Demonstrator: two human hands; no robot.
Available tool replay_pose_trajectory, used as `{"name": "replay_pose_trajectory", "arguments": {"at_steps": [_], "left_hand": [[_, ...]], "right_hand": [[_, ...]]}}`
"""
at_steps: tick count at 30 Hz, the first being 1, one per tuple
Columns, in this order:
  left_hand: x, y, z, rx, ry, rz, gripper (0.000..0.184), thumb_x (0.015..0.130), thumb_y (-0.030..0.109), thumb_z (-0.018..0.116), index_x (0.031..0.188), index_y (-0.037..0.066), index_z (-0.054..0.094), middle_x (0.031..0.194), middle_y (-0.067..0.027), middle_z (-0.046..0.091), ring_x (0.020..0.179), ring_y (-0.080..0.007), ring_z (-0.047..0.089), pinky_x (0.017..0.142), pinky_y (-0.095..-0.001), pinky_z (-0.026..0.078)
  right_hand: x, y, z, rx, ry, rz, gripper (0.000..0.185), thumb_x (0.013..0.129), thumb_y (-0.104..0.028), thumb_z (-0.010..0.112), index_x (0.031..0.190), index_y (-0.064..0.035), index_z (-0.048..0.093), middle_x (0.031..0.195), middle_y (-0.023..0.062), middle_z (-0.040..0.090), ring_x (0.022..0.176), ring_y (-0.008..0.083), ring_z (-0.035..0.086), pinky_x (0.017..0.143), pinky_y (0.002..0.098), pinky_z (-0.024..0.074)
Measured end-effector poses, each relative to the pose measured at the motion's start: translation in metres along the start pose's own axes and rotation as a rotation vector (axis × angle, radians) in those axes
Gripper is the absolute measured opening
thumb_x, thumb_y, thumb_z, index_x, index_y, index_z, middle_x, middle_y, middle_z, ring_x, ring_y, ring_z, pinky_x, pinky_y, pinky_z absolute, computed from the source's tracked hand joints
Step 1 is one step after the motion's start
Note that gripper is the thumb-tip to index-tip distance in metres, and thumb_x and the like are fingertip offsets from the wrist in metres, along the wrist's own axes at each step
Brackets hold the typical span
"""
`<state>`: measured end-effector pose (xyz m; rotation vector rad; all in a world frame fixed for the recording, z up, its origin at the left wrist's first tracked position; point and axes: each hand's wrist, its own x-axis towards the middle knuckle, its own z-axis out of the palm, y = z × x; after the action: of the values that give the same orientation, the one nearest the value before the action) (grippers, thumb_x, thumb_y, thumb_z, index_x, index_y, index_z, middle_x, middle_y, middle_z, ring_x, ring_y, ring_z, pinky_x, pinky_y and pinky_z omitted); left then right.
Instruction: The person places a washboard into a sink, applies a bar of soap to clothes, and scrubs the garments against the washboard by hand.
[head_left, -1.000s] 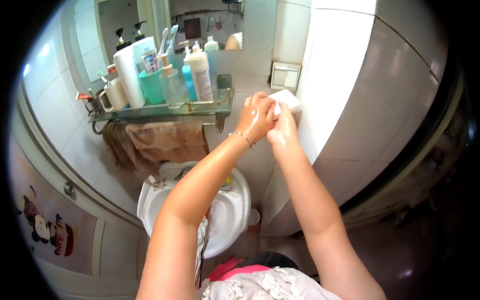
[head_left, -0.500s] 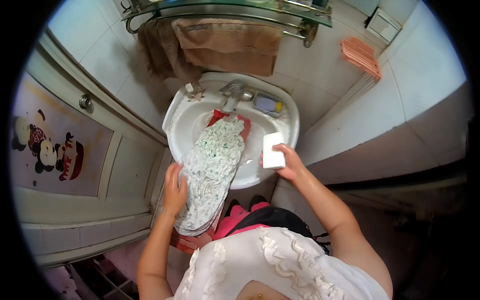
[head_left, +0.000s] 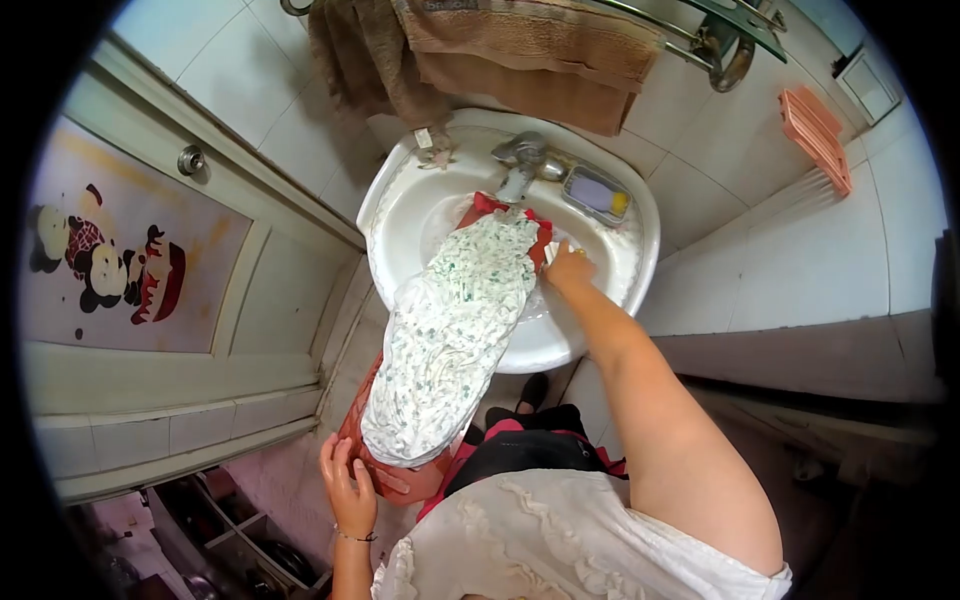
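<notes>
A wet white cloth with a small green print [head_left: 450, 310] lies spread along a red plastic board [head_left: 395, 487]. The board slants from inside the white washbasin [head_left: 545, 350] down toward my body. My left hand [head_left: 352, 490] is at the board's lower end, fingers spread and holding nothing; it seems to touch the board's edge. Over the basin's right side, my right hand [head_left: 570, 268] is closed around a white bar of soap [head_left: 550, 254], mostly hidden by the fingers. It is beside the board's upper end.
A metal faucet [head_left: 520, 155] stands at the basin's back, beside a soap dish [head_left: 597, 193] with purple and yellow pieces. Brown towels [head_left: 530, 50] hang from a rail above. A door [head_left: 235, 270] is on the left; an orange rack [head_left: 815, 138] hangs at right.
My right hand has carried the soap forward, deeper into the basin beside the board. My left hand has moved back toward me, to the board's lower end. The view has shifted.
</notes>
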<state>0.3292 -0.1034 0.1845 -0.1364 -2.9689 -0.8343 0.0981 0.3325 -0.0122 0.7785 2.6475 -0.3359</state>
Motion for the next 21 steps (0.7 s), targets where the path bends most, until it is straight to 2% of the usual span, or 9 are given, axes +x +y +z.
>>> {"name": "replay_pose_trajectory", "arguments": {"at_steps": [3,6,9,10,12,15,17,18,21], "left_hand": [[0.002,0.009,0.012,-0.033,-0.035,0.041,0.034,0.093,0.004,0.05,0.126,-0.003,0.053,0.137,-0.0265,0.043,0.122,-0.0412,0.047,0.104,-0.0459,0.038],[0.013,0.024,0.017,-0.085,-0.065,0.108,0.033,0.091,0.002,0.051,0.124,-0.004,0.053,0.136,-0.0272,0.044,0.119,-0.0407,0.05,0.102,-0.0456,0.041],[0.021,0.027,0.022,-0.081,-0.106,0.156,0.034,0.091,0.002,0.052,0.124,-0.002,0.054,0.137,-0.0254,0.044,0.121,-0.0403,0.049,0.103,-0.0446,0.04],[0.024,0.028,0.023,-0.085,-0.133,0.161,0.035,0.091,0.003,0.052,0.126,0.0,0.053,0.137,-0.024,0.045,0.124,-0.0405,0.047,0.105,-0.0443,0.038],[0.03,0.026,0.025,-0.063,-0.152,0.182,0.035,0.091,0.003,0.053,0.125,0.001,0.054,0.136,-0.0235,0.046,0.123,-0.0405,0.047,0.105,-0.0444,0.038],[0.037,0.024,0.027,-0.007,-0.161,0.23,0.034,0.089,0.005,0.055,0.123,0.001,0.056,0.133,-0.0229,0.049,0.12,-0.0408,0.049,0.103,-0.0456,0.039],[0.042,0.016,0.032,0.034,-0.186,0.27,0.035,0.086,0.008,0.059,0.121,0.003,0.06,0.129,-0.0219,0.052,0.118,-0.0414,0.05,0.102,-0.0474,0.039],[0.041,0.01,0.037,0.033,-0.181,0.257,0.035,0.086,0.008,0.059,0.121,0.003,0.06,0.129,-0.0219,0.052,0.118,-0.0414,0.05,0.102,-0.0474,0.039],[0.036,-0.002,0.056,0.051,-0.218,0.27,0.036,0.084,0.013,0.063,0.121,0.009,0.064,0.127,-0.0205,0.053,0.121,-0.0394,0.047,0.103,-0.0483,0.037]], "right_hand": [[-0.004,0.0,0.011,0.12,0.039,0.059,0.078,0.084,-0.047,0.062,0.147,-0.0089,0.037,0.128,0.0215,0.058,0.119,0.0338,0.058,0.097,0.0435,0.0468],[0.006,-0.008,0.052,0.62,0.074,0.313,0.081,0.082,-0.044,0.064,0.145,-0.002,0.035,0.131,0.0248,0.056,0.122,0.0367,0.054,0.102,0.0432,0.043],[0.019,-0.011,0.092,1.61,0.095,0.416,0.075,0.08,-0.019,0.068,0.143,0.0023,0.033,0.131,0.0229,0.054,0.115,0.0361,0.058,0.098,0.0422,0.0473],[0.017,-0.008,0.098,1.617,0.098,0.417,0.075,0.08,-0.019,0.068,0.143,0.0023,0.033,0.131,0.0229,0.054,0.115,0.0361,0.058,0.098,0.0422,0.0473],[0.015,0.002,0.107,2.141,-0.299,0.34,0.066,0.082,-0.012,0.065,0.141,0.0004,0.036,0.129,0.0203,0.054,0.111,0.0339,0.059,0.093,0.0421,0.0503],[0.048,0.014,0.147,2.241,-0.168,0.422,0.06,0.084,-0.009,0.062,0.14,-0.0029,0.039,0.126,0.0191,0.055,0.107,0.0344,0.061,0.088,0.0422,0.0524],[-0.004,0.009,0.064,1.73,0.278,0.252,0.056,0.086,-0.014,0.066,0.137,-0.0039,0.043,0.117,0.0189,0.059,0.099,0.0334,0.063,0.082,0.0413,0.0533],[-0.025,0.002,0.034,1.724,0.266,0.245,0.056,0.086,-0.014,0.066,0.137,-0.0039,0.043,0.117,0.0189,0.059,0.099,0.0334,0.063,0.082,0.0413,0.0533],[-0.1,-0.035,-0.036,0.974,0.33,-0.375,0.055,0.087,-0.028,0.069,0.132,-0.0025,0.05,0.101,0.0194,0.063,0.084,0.0329,0.064,0.078,0.041,0.0524]]}}
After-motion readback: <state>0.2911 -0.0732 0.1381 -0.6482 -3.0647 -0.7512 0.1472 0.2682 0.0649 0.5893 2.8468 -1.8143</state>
